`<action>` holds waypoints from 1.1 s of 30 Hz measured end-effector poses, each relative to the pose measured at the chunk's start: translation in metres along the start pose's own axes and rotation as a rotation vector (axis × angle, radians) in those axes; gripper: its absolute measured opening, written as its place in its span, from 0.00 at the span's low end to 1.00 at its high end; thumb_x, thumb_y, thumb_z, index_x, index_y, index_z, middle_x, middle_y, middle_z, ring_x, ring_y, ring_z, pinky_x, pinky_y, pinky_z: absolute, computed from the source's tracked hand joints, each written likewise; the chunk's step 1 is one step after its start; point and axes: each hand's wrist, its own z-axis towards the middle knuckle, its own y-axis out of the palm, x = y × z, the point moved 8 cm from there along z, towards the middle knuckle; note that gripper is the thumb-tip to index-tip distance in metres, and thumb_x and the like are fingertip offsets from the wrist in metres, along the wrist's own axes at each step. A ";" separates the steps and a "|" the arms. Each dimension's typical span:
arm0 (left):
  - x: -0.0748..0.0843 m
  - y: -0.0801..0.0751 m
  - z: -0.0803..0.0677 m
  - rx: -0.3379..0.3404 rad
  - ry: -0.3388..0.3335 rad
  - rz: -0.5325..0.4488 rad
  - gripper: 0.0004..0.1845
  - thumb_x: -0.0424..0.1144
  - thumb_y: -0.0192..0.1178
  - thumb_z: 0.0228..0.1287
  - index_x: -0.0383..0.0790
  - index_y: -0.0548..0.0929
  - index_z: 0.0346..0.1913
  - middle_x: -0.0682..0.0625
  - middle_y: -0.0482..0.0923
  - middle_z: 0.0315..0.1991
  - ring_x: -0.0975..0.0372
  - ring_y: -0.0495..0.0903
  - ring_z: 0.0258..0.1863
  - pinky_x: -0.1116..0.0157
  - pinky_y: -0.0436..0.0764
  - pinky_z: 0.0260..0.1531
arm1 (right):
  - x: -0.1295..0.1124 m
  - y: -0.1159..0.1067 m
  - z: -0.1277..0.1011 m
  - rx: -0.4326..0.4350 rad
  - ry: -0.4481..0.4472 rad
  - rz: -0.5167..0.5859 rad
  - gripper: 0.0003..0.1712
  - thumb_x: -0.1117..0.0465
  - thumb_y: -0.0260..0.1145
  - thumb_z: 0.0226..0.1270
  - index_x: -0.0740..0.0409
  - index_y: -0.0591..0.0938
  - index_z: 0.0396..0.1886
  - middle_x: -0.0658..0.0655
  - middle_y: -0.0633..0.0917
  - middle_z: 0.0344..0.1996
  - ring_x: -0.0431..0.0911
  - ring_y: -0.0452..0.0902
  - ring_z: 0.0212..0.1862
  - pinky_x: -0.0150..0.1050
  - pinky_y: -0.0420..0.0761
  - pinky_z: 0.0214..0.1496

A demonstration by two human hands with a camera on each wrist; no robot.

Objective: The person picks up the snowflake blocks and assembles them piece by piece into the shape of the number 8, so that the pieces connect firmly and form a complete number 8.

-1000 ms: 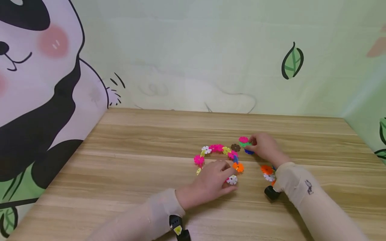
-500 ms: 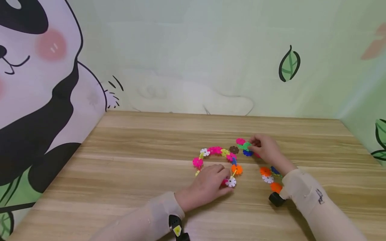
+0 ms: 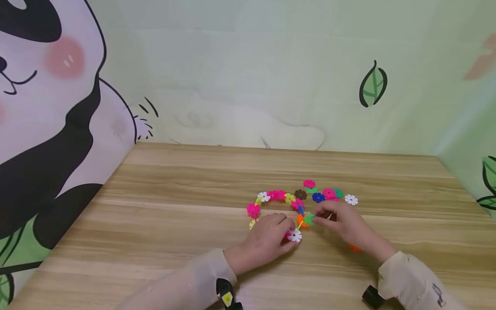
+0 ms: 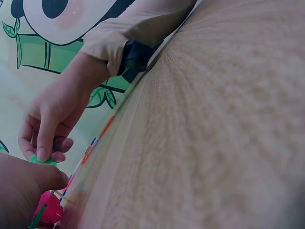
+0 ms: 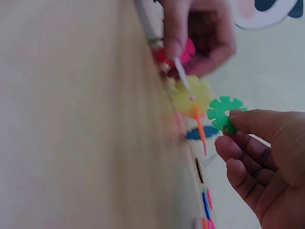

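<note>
The right hand has come away from the far cluster of pieces and is now sitting nearer the person, bringing a green flower piece up against the right end of the linked arc. That hand is pinching the green piece between thumb and fingertips, the other fingers curling loosely beneath; in the right wrist view the piece is standing on edge, just beside a yellow piece and an orange one seen edge-on.

The left hand is resting on the counter with its fingers curled round the near end of the arc, gripping a pink piece next to a white piece. The two hands are nearly touching across the green piece.

Beyond them, a loose row of pieces is lying on the counter: pink, green, blue, brown and white. An orange piece is peeking out from under the right wrist.

A small dark drawing is showing on the right sleeve; I cannot read it as writing. A panda picture is covering the left wall.
</note>
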 end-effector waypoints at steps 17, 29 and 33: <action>-0.003 0.002 -0.001 -0.037 -0.030 0.004 0.17 0.53 0.66 0.59 0.43 0.84 0.43 0.56 0.79 0.34 0.66 0.75 0.34 0.72 0.75 0.37 | -0.012 0.021 -0.014 0.002 -0.059 -0.141 0.05 0.62 0.68 0.61 0.46 0.84 0.34 0.42 0.84 0.29 0.29 0.71 0.30 0.28 0.75 0.33; -0.002 0.002 -0.002 -0.004 0.000 -0.006 0.17 0.51 0.66 0.59 0.41 0.84 0.42 0.55 0.80 0.34 0.65 0.76 0.35 0.70 0.75 0.41 | -0.019 0.024 -0.019 0.140 -0.214 -0.057 0.10 0.69 0.71 0.53 0.50 0.85 0.32 0.46 0.87 0.29 0.28 0.71 0.29 0.27 0.75 0.29; -0.002 0.001 -0.004 0.009 0.010 -0.012 0.18 0.51 0.66 0.58 0.40 0.84 0.42 0.54 0.81 0.35 0.64 0.77 0.37 0.68 0.75 0.44 | -0.021 0.025 -0.019 0.187 -0.242 -0.028 0.10 0.70 0.72 0.52 0.51 0.86 0.31 0.47 0.87 0.28 0.27 0.69 0.27 0.27 0.73 0.27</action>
